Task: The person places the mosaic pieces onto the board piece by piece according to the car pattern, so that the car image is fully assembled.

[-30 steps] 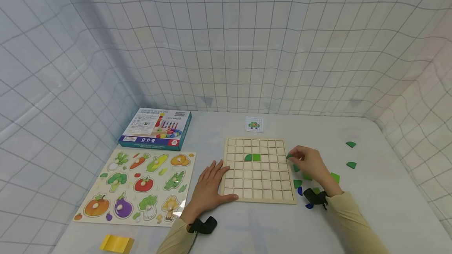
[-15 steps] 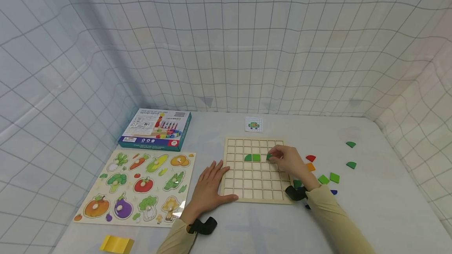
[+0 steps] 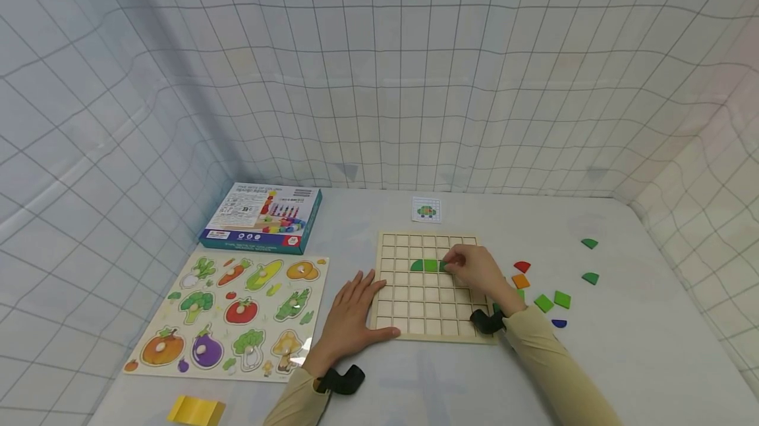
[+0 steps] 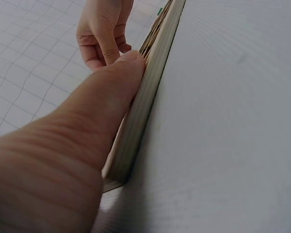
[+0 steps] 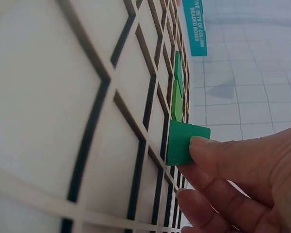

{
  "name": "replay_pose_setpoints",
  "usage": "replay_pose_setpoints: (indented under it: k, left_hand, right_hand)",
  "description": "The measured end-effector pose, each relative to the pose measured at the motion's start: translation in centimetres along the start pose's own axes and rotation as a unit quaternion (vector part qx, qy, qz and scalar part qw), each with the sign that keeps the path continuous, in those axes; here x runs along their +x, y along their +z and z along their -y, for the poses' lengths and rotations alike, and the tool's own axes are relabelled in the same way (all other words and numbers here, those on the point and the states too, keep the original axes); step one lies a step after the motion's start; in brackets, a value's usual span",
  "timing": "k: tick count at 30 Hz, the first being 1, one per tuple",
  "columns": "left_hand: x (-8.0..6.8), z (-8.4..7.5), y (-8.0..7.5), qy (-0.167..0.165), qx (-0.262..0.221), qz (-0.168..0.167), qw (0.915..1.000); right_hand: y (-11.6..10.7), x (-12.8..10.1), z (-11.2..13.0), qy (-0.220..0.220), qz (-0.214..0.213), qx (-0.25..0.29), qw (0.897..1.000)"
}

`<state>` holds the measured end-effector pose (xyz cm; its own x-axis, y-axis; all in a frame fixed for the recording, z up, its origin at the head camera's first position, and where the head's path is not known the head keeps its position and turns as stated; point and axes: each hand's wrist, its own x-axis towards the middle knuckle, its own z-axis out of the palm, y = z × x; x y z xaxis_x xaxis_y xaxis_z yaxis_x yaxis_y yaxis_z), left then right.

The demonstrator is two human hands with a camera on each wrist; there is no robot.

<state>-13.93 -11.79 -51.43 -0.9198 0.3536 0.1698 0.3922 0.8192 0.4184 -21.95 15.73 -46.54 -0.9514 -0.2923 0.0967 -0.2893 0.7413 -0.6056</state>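
Note:
Between thumb and fingers my right hand (image 3: 477, 269) pinches a dark green quarter-circle tile (image 5: 180, 143), held at the wooden grid board (image 3: 409, 307). In the head view that tile sits just right of a light green square tile (image 3: 430, 266). A dark green quarter-circle (image 5: 178, 71) lies in the cell beyond the square. My left hand (image 3: 351, 317) rests at the board's left edge with fingers spread, its thumb (image 4: 121, 73) lying over the near rim.
Right of the board lie a red tile (image 3: 522, 266), an orange square (image 3: 520, 280) and several green and blue tiles. A pattern card (image 3: 426, 209) lies behind the board. To the left are a vegetable puzzle (image 3: 222, 373), a box (image 3: 261, 216) and a yellow block (image 3: 196, 409).
My right hand has carried the green quarter-circle tile leftward from the board's right edge to beside the light green square. The left hand has stayed in place.

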Motion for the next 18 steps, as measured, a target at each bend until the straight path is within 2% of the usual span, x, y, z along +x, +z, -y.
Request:
replay_pose_setpoints:
  k: [18]
  left_hand:
    - [-0.01, -0.02, -0.03, 0.001, -0.002, -0.002, 1.0000]
  right_hand:
    - [0.28, 0.50, 0.07, 0.028, -0.005, -0.022, 0.999]
